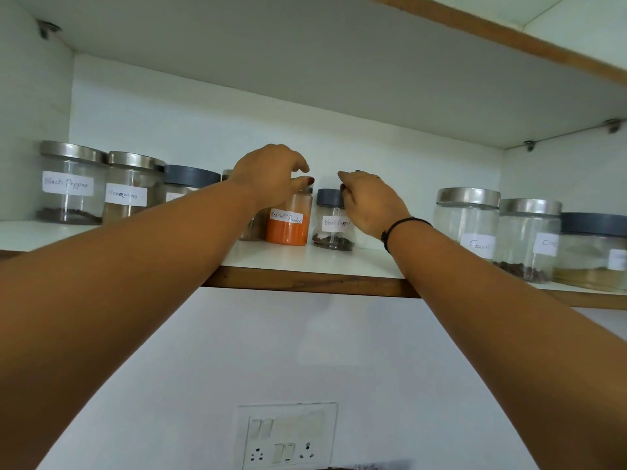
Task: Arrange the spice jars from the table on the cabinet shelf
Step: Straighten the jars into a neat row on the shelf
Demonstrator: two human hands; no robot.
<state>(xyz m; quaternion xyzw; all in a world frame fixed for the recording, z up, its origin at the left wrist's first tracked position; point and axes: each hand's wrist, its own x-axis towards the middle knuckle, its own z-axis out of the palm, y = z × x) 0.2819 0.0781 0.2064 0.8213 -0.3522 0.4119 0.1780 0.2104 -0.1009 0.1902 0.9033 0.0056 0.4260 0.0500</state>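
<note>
Gripping the chilli jar (287, 228) from above, left hand (271, 176) curled; right hand (371, 206) pinching the small pepper jar (330, 230) by its lid.

Both bare arms stretch upward, forearms converging. The left hand (271, 179) curls fingers and thumb over the red chilli jar (287, 228); the right hand (371, 206), with a dark band at its wrist, grips the lid of the small black pepper jar (330, 232).

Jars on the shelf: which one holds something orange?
The small Red Chilli Powder jar in the middle, its top held by the left hand, beside the small Black Pepper jar the right hand holds. It alone holds orange powder.
</note>
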